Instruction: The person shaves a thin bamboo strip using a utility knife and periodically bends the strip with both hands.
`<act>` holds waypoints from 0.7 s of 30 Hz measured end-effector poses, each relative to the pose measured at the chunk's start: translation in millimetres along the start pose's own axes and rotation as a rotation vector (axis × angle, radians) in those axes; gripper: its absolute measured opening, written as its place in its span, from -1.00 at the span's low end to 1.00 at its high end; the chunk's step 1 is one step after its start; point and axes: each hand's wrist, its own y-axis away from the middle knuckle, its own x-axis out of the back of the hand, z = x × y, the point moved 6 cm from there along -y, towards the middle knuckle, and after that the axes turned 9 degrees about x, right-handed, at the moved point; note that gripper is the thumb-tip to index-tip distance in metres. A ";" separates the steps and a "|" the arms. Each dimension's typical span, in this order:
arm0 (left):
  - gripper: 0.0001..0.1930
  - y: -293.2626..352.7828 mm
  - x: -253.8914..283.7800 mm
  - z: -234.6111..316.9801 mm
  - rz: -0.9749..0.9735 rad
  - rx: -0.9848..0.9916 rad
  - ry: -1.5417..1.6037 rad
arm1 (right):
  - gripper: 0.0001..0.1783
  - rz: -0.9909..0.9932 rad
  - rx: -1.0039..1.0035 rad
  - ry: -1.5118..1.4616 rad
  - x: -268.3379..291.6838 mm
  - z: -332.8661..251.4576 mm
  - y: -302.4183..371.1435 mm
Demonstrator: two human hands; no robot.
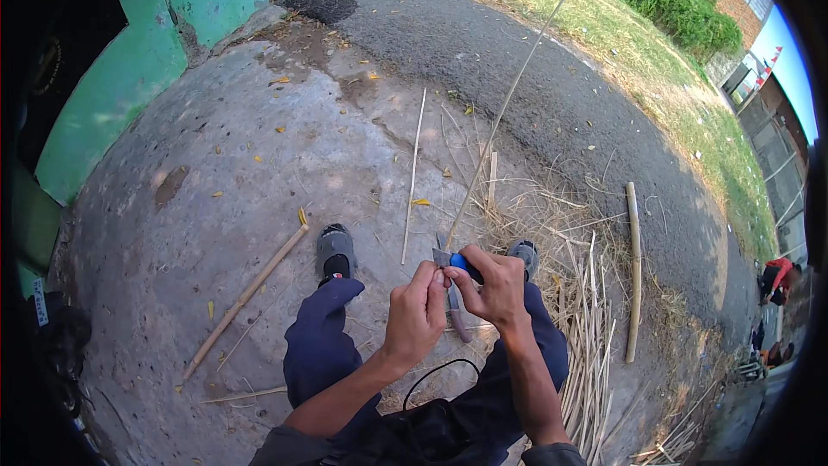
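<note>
My left hand (416, 312) is closed in a pinch in front of my knees, on the near end of a long thin bamboo strip (516, 85). The strip slants up and away to the far right, out of the picture. My right hand (498, 289) is closed around a blue-handled cutting tool (464, 262), whose short grey blade lies at the strip's end by my left fingertips. Both hands nearly touch. Just below them a knife with a brownish handle (458, 321) lies on the ground, partly hidden by my hands.
Split bamboo strips (591, 362) lie piled right of my leg, beside thin shavings (539, 207). One bamboo pole (633, 272) lies farther right, another stick (246, 298) at left. A thin strip (414, 177) lies ahead. A person in red (774, 280) is at the far right.
</note>
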 end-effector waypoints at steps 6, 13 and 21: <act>-0.81 13.1 -8.4 0.1 -0.015 -0.017 -0.007 | -0.67 0.137 -0.117 0.085 25.5 19.9 -10.7; -0.82 8.3 -6.6 1.3 -0.030 0.035 0.040 | -0.64 0.121 -0.049 -0.027 30.3 15.4 -2.8; -0.75 7.0 -8.1 -2.3 -0.050 0.041 0.124 | -0.64 -0.052 0.008 -0.122 9.4 5.4 0.8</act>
